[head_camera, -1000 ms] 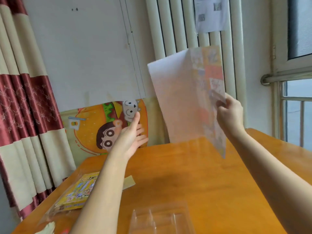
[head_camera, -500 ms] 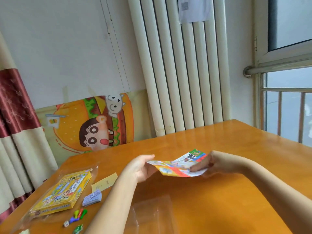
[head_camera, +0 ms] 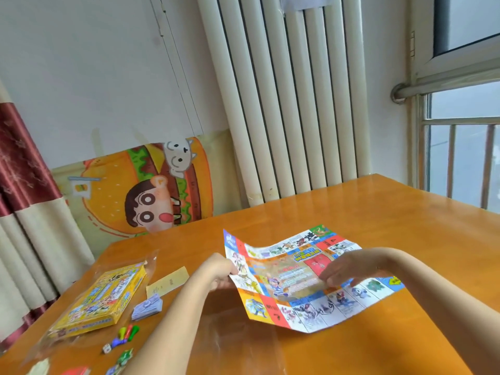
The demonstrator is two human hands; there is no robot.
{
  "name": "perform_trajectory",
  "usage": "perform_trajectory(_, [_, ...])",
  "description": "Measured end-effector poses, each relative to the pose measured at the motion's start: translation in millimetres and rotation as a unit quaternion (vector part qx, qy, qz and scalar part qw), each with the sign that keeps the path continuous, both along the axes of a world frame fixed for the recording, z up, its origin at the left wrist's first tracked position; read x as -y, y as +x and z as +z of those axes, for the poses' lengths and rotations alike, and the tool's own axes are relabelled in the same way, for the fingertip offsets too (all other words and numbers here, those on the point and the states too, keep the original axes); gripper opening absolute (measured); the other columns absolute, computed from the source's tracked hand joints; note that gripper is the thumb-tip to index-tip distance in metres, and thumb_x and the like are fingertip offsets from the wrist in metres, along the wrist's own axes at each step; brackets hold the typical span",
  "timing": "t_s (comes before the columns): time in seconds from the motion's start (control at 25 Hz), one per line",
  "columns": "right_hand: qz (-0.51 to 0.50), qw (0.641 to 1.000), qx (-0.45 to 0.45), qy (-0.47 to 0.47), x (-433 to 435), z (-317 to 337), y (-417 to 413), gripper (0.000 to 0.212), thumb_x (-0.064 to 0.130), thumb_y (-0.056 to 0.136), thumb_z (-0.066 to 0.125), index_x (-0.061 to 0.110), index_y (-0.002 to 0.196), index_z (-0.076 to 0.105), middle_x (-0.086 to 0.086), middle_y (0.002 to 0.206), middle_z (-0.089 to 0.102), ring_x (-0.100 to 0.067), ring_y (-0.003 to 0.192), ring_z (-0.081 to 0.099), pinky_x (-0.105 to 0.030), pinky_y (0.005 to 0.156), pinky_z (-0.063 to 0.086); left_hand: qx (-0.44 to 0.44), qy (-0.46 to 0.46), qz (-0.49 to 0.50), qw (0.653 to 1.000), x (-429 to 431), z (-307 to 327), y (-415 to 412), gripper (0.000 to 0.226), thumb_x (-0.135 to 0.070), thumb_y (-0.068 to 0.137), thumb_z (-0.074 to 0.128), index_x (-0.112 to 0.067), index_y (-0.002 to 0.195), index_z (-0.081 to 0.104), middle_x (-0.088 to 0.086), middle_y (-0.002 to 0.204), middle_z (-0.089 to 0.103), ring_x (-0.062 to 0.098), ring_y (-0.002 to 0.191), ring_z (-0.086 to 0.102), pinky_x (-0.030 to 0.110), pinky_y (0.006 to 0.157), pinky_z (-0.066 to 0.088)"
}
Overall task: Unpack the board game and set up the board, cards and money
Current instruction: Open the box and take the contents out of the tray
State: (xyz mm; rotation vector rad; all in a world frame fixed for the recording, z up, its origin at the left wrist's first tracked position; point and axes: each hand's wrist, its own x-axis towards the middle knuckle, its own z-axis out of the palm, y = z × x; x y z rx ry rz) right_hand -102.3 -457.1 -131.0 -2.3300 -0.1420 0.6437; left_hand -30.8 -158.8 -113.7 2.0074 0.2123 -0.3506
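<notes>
Spread open over the middle of the orange wooden worktop point(head_camera: 392, 220): colourful printed paper game board point(head_camera: 295, 280), picture side up, creased along its folds and not lying fully flat, far-left corner raised.

Pinched at its left edge by the left grip point(head_camera: 220, 272), thumb on top, fingers tucked under the sheet. Touched near its centre by the right grip point(head_camera: 342, 269): fingers extended and loosely spread, tips down on the print, curled round nothing; blurred, so finer detail unreadable.

Well to the left of the board, near the worktop's left edge: flat yellow cardboard game box point(head_camera: 100, 301), inside a clear plastic wrapper. Just right of the box, a small stack of pale purple cards or notes point(head_camera: 147, 307); which of the two, cannot tell. Beyond that stack, a pale yellow paper slip point(head_camera: 167, 281), lying flat. Nearer the camera, a cluster of small coloured plastic pawns point(head_camera: 127, 334), with a white die point(head_camera: 107, 349) just beside.
</notes>
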Motion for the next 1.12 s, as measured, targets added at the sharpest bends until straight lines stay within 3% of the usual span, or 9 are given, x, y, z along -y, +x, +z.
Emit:
perform_trajectory(0.12, [-0.066, 0.990, 0.123, -0.030, -6.1, 10.8, 2.7, 0.033, 0.027, 0.095, 0.057, 0.015, 0.125, 0.058, -0.004, 0.125, 0.059, -0.020, 0.110, 0.056, -0.027, 0.088, 0.046, 0.043, -0.187, 0.087, 0.978, 6.7, 2.7, 5.2, 0.024, 0.017, 0.088, 0.037, 0.004, 0.097, 0.055, 0.016, 0.080, 0.060, 0.022, 0.052, 0.063, 0.027, 0.039, 0.050])
perform_trajectory(0.24, [-0.278, 0.919, 0.226, 0.164, -20.4, 21.5, 4.5, 0.053, 0.034, 0.086, 0.068, 0.010, 0.131, 0.052, -0.009, 0.122, 0.058, -0.021, 0.099, 0.057, -0.031, 0.082, 0.046, 0.079, -0.367, 0.181, 0.909, 13.4, 11.0, 11.0, 0.032, 0.021, 0.086, 0.028, 0.006, 0.101, 0.052, 0.019, 0.089, 0.057, 0.024, 0.055, 0.062, 0.024, 0.037, 0.050])
perform_trajectory(0.36, [-0.318, 0.877, 0.159, 0.324, -48.3, 27.5, -0.9, 0.072, 0.049, 0.076, 0.071, 0.010, 0.132, 0.047, -0.015, 0.128, 0.054, -0.027, 0.106, 0.060, -0.039, 0.084, 0.054, 0.075, -0.489, 0.179, 0.850, 31.9, 17.3, 0.3, 0.050, 0.023, 0.087, 0.023, 0.009, 0.131, 0.039, 0.025, 0.112, 0.057, 0.036, 0.088, 0.064, 0.035, 0.078, 0.054])
perform_trajectory(0.48, [-0.260, 0.844, 0.063, 0.466, -83.9, 23.9, -3.7, 0.080, 0.054, 0.066, 0.071, 0.012, 0.131, 0.050, -0.008, 0.128, 0.056, -0.023, 0.103, 0.065, -0.034, 0.079, 0.056, 0.060, -0.522, 0.187, 0.830, 55.6, 23.4, -14.5, 0.052, 0.024, 0.088, 0.024, 0.008, 0.136, 0.035, 0.027, 0.129, 0.049, 0.042, 0.125, 0.046, 0.048, 0.095, 0.039])
perform_trajectory(0.64, [-0.362, 0.727, 0.068, 0.580, -94.2, 13.0, 15.8, 0.054, 0.014, 0.087, 0.068, -0.004, 0.132, 0.045, -0.018, 0.108, 0.067, -0.025, 0.079, 0.072, -0.028, 0.061, 0.060, 0.068, -0.540, 0.184, 0.819, 67.6, 26.8, -23.6, 0.055, 0.024, 0.088, 0.026, 0.004, 0.139, 0.032, 0.027, 0.136, 0.045, 0.042, 0.125, 0.046, 0.051, 0.099, 0.039])
perform_trajectory(0.72, [-0.406, 0.700, 0.065, 0.584, -87.1, 10.5, 22.3, 0.048, 0.001, 0.088, 0.063, -0.009, 0.131, 0.042, -0.022, 0.095, 0.067, -0.024, 0.063, 0.071, -0.026, 0.050, 0.058, 0.037, -0.521, 0.160, 0.837, 66.3, 21.7, -31.4, 0.053, 0.024, 0.088, 0.026, 0.005, 0.137, 0.035, 0.027, 0.133, 0.048, 0.042, 0.122, 0.048, 0.051, 0.100, 0.038])
perform_trajectory(0.92, [-0.488, 0.719, 0.082, 0.488, -51.5, 4.3, 27.8, 0.041, -0.017, 0.085, 0.052, -0.004, 0.124, 0.049, -0.017, 0.082, 0.058, -0.026, 0.064, 0.058, -0.022, 0.035, 0.049, -0.024, -0.505, 0.089, 0.858, 40.7, 15.8, -41.2, 0.011, -0.001, 0.091, 0.053, -0.003, 0.101, 0.056, 0.019, 0.096, 0.063, 0.032, 0.086, 0.061, 0.044, 0.082, 0.048])
perform_trajectory(1.04, [-0.524, 0.740, 0.108, 0.406, -22.0, -6.9, 26.9, 0.044, -0.018, 0.083, 0.049, 0.007, 0.118, 0.059, -0.013, 0.077, 0.059, -0.024, 0.062, 0.059, -0.022, 0.034, 0.049, -0.059, -0.503, 0.106, 0.856, 10.1, 6.5, -30.8, 0.036, -0.028, 0.093, 0.053, 0.003, 0.112, 0.055, 0.024, 0.106, 0.063, 0.036, 0.092, 0.061, 0.045, 0.080, 0.048])
perform_trajectory(1.12, [-0.538, 0.761, 0.119, 0.344, -7.3, -18.0, 27.9, 0.048, -0.017, 0.081, 0.051, 0.008, 0.120, 0.062, -0.012, 0.076, 0.061, -0.026, 0.062, 0.062, -0.025, 0.040, 0.053, -0.091, -0.477, 0.115, 0.867, -3.1, -3.0, -24.5, 0.058, -0.031, 0.092, 0.053, 0.011, 0.130, 0.041, 0.028, 0.123, 0.056, 0.038, 0.107, 0.058, 0.044, 0.083, 0.049])
